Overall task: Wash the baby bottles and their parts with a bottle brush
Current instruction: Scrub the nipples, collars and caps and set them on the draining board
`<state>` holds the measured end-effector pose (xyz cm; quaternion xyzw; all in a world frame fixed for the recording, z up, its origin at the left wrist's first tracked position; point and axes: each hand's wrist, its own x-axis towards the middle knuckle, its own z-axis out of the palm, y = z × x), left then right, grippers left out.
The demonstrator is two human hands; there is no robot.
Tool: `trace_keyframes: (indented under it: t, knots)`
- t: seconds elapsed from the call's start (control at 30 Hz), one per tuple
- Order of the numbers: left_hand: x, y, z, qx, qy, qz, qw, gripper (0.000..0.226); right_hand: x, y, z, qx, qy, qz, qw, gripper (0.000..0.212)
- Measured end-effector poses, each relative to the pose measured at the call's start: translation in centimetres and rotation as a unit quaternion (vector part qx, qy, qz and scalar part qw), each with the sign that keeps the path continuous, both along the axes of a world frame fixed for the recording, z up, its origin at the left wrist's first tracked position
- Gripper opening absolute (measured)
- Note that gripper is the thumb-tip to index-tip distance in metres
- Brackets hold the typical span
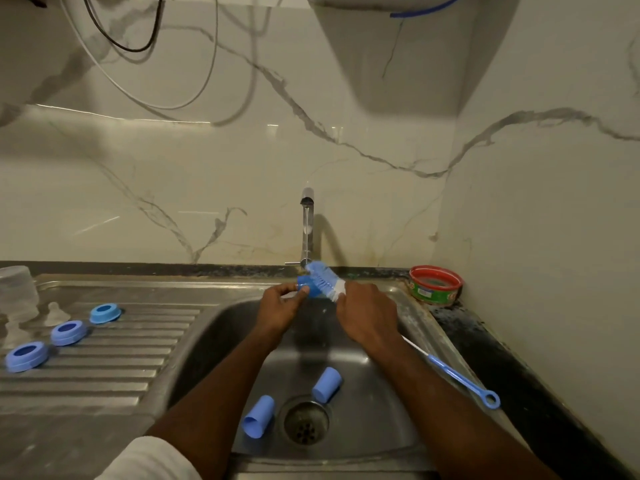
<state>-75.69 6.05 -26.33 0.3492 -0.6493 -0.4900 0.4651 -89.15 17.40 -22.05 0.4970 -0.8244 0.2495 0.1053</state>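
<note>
While the left hand [282,301] pinches a blue cap [305,286] above the sink [408,308], the right hand [367,311] grips the bottle brush [325,280], bristles against it. Turning the cap steadily under the bristles would probably clean it best. Two caps [327,384] lie beside the drain [305,424].

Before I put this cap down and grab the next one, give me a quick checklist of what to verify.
1. Cap held: left hand pinches it. Ok.
2. Brush held: right hand grips it. Ok.
3. Tap running for a rinse: cannot tell.
4. Next caps in reach: two lie in the sink near the drain, one, another. Ok.
5. Drainboard room: free ribs beside the three rings. Ok.
6. Cap clean inside: cannot tell.
</note>
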Motion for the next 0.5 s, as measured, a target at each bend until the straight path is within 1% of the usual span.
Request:
trace_keyframes:
  t: [0.07,0.13,0.2,0.23,0.3,0.4,0.43,0.5]
  knots:
    - [-0.3,-0.1,0.0,0.126,0.060,-0.036,0.990,0.024,0.5,-0.2,-0.2,-0.005,0.014,0.024,1.000,0.033]
    - [-0.5,0.4,0.4,0.243,0.147,-0.098,0.954,0.025,0.9,-0.5,-0.3,-0.011,0.008,0.029,0.999,0.033]
    - [-0.8,1.0,0.8,0.305,0.220,-0.137,0.917,0.025,0.9,-0.8,-0.1,-0.015,-0.015,0.016,1.000,0.034]
    - [-0.9,1.1,0.9,0.318,0.240,-0.142,0.906,0.024,0.8,-0.8,-0.1,-0.016,-0.022,0.009,1.000,0.034]
    - [-1.0,1.0,0.9,0.323,0.261,-0.141,0.899,0.028,0.8,-0.6,-0.2,-0.016,-0.027,0.004,1.000,0.033]
    - [-1.0,0.2,0.6,0.333,0.289,-0.121,0.889,0.036,1.3,-0.1,-0.5,-0.020,-0.005,0.019,1.000,0.032]
    - [-1.0,0.0,0.3,0.332,0.282,-0.110,0.894,0.039,1.7,0.0,-0.5,-0.026,0.004,0.029,0.999,0.032]
    - [-1.1,-0.3,-0.4,0.326,0.240,-0.101,0.909,0.046,2.5,-0.1,-0.4,-0.040,0.018,0.044,0.998,0.033]
